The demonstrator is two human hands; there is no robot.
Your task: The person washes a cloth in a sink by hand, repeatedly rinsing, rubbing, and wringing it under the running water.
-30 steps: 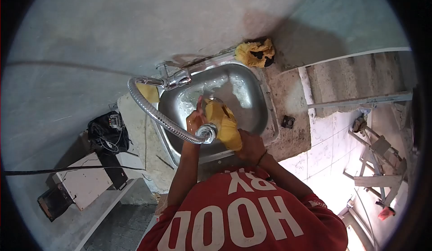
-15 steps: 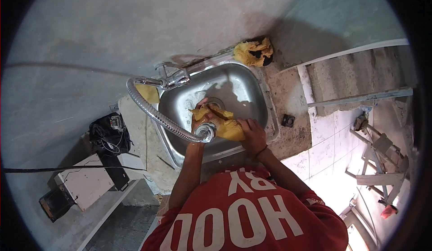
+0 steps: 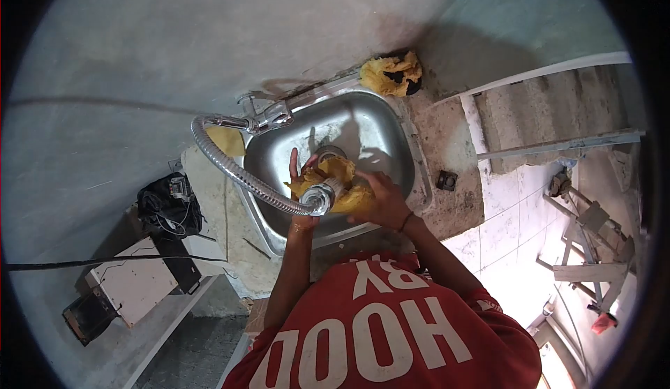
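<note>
A wet, crumpled yellow cloth [image 3: 340,173] is between my hands in the steel sink [image 3: 380,124], under the faucet's spray head [image 3: 318,199]. My left hand [image 3: 296,173] supports the cloth from the left with its fingers stretched upward; the spray head hides part of the palm. On the right side, my right hand [image 3: 382,199] holds the cloth's edge, its fingers over the top and its thumb lower down. Water runs from the spray head onto the cloth. The flexible metal faucet hose [image 3: 234,173] arches over the sink's left side.
Another yellow and black bundle [image 3: 392,73] lies at the sink's back right corner. A yellow piece [image 3: 225,140] sits behind the hose. On the right ledge is a small dark object [image 3: 446,180]. A black bag [image 3: 169,204] with cables stands left; a wooden frame [image 3: 593,249] stands far right.
The cloth has been bunched up closer under the spray head. My left fingers have stretched out upward, and my right hand has moved left over the cloth.
</note>
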